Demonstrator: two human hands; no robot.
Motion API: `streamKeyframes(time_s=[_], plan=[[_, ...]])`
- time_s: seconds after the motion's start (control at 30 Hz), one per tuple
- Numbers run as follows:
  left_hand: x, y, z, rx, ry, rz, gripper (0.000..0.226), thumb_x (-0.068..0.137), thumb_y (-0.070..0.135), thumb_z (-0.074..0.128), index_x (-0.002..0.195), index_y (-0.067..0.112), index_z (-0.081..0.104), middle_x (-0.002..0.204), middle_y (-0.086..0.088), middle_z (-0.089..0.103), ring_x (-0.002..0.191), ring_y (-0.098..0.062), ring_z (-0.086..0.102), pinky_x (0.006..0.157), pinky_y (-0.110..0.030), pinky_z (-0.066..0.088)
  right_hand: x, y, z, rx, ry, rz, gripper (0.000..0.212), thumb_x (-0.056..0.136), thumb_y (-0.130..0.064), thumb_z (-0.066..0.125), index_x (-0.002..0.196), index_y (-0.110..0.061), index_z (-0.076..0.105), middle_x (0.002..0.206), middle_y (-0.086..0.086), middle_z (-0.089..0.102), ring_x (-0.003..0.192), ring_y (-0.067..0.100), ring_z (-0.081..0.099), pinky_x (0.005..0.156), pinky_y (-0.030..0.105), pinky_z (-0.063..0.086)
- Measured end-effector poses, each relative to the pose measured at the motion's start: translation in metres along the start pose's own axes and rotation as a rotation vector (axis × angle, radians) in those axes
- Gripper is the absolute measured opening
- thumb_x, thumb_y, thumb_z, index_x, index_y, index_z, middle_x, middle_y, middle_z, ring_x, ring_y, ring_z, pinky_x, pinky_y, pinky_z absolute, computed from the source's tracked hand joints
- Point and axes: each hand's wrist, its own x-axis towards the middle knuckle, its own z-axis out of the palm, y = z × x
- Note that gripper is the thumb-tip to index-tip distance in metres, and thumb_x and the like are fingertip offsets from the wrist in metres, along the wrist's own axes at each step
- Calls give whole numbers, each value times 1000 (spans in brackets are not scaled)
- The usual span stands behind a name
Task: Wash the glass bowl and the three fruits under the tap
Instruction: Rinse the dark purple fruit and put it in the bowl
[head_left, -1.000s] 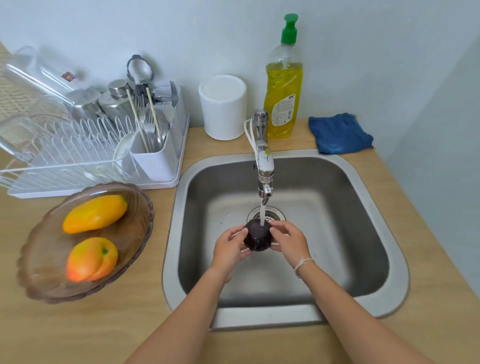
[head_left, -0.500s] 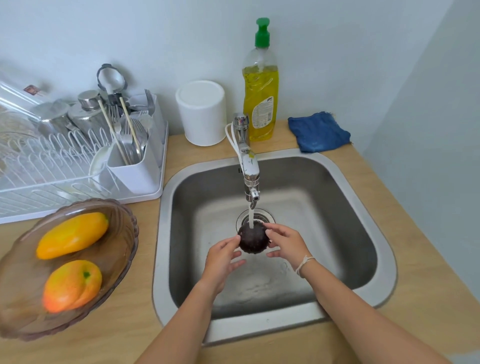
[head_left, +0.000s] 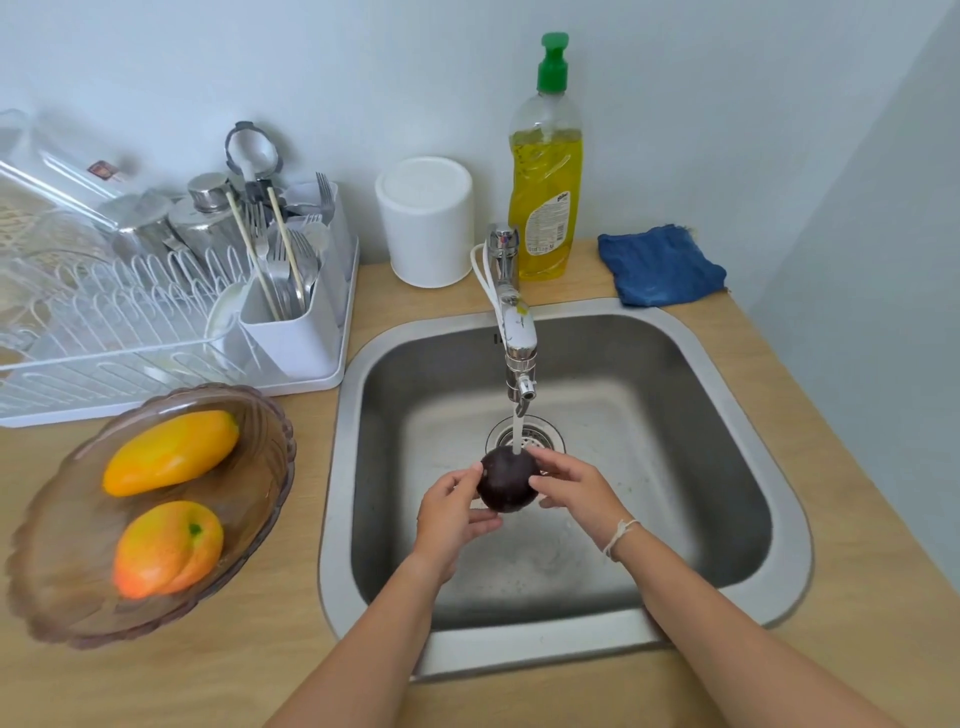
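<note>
Starting at the left edge, a white dish rack stands on the worktop against the wall, its cutlery holder at the near right corner. Just in front of it sits the glass bowl, its scalloped rim close to the rack's base and near the left rim of the sink; inside lie a yellow-orange elongated fruit and a rounder orange-red fruit, apart from each other. A strip of bare worktop separates bowl and sink. Behind the sink, a white canister, the tap and a yellow detergent bottle stand along the wall, with a blue cloth to the right near the corner. Over the basin, above the drain, the dark round fruit is held under the water stream. The left hand grips it from the left with curled fingers; the right hand pinches it from the right, fingers curled onto its surface. Open basin surrounds both hands on all sides.
</note>
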Motion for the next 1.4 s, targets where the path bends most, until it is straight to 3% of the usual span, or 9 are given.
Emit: streamKeyframes(time_s=[0.13, 0.23, 0.33, 0.57, 0.8, 0.93, 1.1, 1.3, 1.4], plan=[[-3, 4, 1, -3, 2, -45, 22, 93, 34, 53, 94, 13, 61, 87, -13, 62, 61, -23, 61, 62, -34, 58, -1, -1, 0, -34, 63, 3, 21, 85, -18, 63, 102, -30, 63, 97, -10, 63, 89, 5, 57, 69, 22, 46], [-6, 4, 3, 59, -20, 3, 19, 95, 32, 51, 93, 21, 66, 92, -10, 67, 77, -24, 65, 66, -33, 58, -1, 0, -1, 1, 99, 64, 8, 86, -28, 63, 92, -26, 65, 94, -3, 63, 86, 10, 58, 73, 31, 55], [-8, 4, 5, 53, -88, 72, 24, 97, 21, 47, 106, 21, 69, 110, -6, 70, 97, -23, 67, 71, -30, 57, -2, -2, 0, 29, 85, 169, 23, 86, -37, 59, 90, -15, 64, 93, 7, 63, 78, 21, 62, 67, 35, 59], [-11, 6, 4, -28, -238, 86, 36, 91, 16, 58, 126, 21, 58, 120, -2, 65, 110, -19, 62, 81, -30, 56, -2, -6, -2, 97, 125, 257, 45, 87, -48, 53, 105, -8, 63, 98, 15, 61, 65, 22, 60, 60, 36, 58], [-10, 7, 3, -43, -147, 45, 30, 91, 27, 58, 120, 19, 61, 111, -8, 66, 76, -22, 64, 70, -34, 58, -1, -4, -4, 214, 23, 168, 31, 89, -19, 57, 119, -11, 59, 121, 12, 59, 110, 25, 58, 78, 38, 58], [-9, 5, 4, 8, -97, 34, 30, 93, 37, 53, 107, 15, 66, 94, -8, 65, 72, -20, 60, 69, -34, 57, -6, -9, 0, 170, -30, 144, 40, 89, -18, 58, 127, -28, 50, 112, 5, 58, 90, 24, 64, 68, 38, 59], [-8, 4, 3, 25, -81, 84, 28, 91, 35, 56, 103, 13, 69, 107, -9, 69, 100, -25, 64, 76, -36, 58, -8, -11, 1, 46, -5, 222, 34, 89, -44, 52, 109, -17, 58, 95, 13, 62, 61, 25, 63, 61, 39, 60], [-9, 5, 2, -19, -115, 96, 17, 93, 16, 54, 108, 14, 63, 112, -13, 65, 97, -27, 65, 72, -36, 58, -6, -9, -1, -105, 42, 300, 45, 86, -57, 46, 88, -13, 59, 76, 15, 64, 57, 27, 62, 63, 41, 60], [-11, 5, 3, 6, -129, 77, 20, 94, 22, 53, 107, 15, 66, 108, -11, 69, 91, -26, 68, 67, -31, 56, -4, -4, -1, -142, 89, 258, 39, 88, -53, 49, 88, -15, 61, 88, 11, 65, 68, 26, 66, 63, 39, 60]])
